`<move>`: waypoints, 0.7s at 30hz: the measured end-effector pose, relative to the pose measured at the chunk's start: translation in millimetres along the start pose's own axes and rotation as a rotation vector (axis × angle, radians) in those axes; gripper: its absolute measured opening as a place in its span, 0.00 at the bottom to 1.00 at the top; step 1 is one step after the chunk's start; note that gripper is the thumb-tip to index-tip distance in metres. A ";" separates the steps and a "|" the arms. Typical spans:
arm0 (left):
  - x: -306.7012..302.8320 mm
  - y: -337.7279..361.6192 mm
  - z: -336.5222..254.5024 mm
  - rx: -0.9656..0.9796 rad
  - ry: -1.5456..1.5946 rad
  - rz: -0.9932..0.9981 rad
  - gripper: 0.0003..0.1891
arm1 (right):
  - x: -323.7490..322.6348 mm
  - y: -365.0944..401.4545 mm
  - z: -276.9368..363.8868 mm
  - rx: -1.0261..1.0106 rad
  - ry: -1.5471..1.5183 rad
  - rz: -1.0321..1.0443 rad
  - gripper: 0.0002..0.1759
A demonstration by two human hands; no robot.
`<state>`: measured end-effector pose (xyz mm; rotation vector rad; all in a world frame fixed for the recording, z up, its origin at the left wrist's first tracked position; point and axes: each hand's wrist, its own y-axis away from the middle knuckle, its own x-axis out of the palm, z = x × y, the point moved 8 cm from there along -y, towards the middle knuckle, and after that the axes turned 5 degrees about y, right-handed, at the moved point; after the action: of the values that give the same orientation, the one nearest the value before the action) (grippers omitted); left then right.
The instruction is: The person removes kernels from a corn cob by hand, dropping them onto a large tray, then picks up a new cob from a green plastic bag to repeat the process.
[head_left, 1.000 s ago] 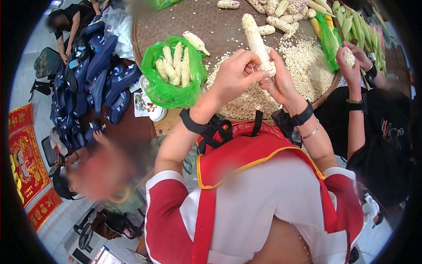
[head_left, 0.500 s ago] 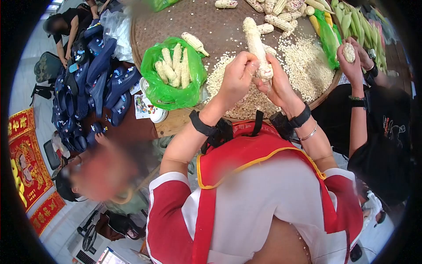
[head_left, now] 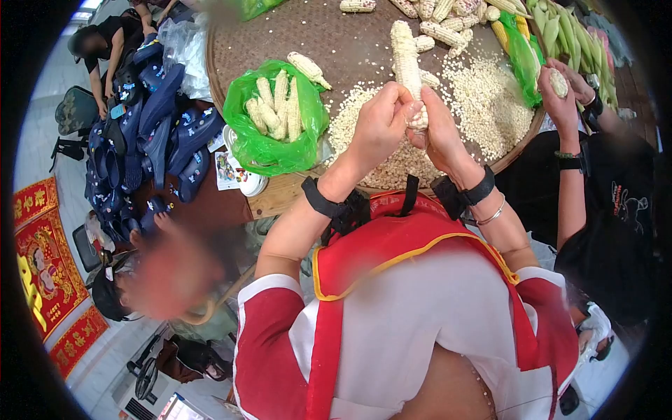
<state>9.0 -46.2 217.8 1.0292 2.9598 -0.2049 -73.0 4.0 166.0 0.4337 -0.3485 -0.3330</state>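
Observation:
A whitish corn cob [head_left: 404,56] points away from me, held at its near end between both hands over the round woven tray [head_left: 308,31]. My left hand [head_left: 381,122] is closed on it, thumb and fingers pinched at its side. Against the other side, my right hand [head_left: 441,126] is closed too, fingers curled beneath the near end. Loose pale kernels [head_left: 490,112] lie heaped below and beyond my hands. Left of them stands a green plastic bag [head_left: 241,143] with several bare cobs [head_left: 283,105] in it. Another cob [head_left: 308,68] rests beside the bag.
More cobs [head_left: 448,31] lie at the tray's far side. At right, a co-worker's hands [head_left: 560,101] hold a cob near a green bag [head_left: 521,63] and husked ears [head_left: 574,35]. Blue clogs [head_left: 140,133] are piled at left, with people nearby. A white tub [head_left: 252,183] stands beside the tray.
The cob has shifted slightly and stands a little more upright in the view. My right hand has turned, its fingers now straighter along the cob.

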 end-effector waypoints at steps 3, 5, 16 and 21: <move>-0.8 -0.1 6.1 0.001 0.109 -0.032 0.04 | 0.2 -2.8 -0.4 -0.020 -0.041 0.063 0.19; -2.4 -1.8 7.6 -0.057 0.211 -0.035 0.04 | 2.2 -2.0 5.7 0.004 -0.080 0.054 0.20; -4.3 0.4 -13.3 0.295 -0.204 -0.090 0.12 | 4.1 -3.0 6.6 0.096 -0.270 0.096 0.23; 2.9 0.9 -4.1 0.196 -0.068 -0.061 0.09 | 3.6 -7.2 -2.4 0.104 -0.297 0.129 0.22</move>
<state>7.5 -43.3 221.7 0.9269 2.9578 -0.5294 -70.5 -2.7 161.5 0.4616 -0.6825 -0.2539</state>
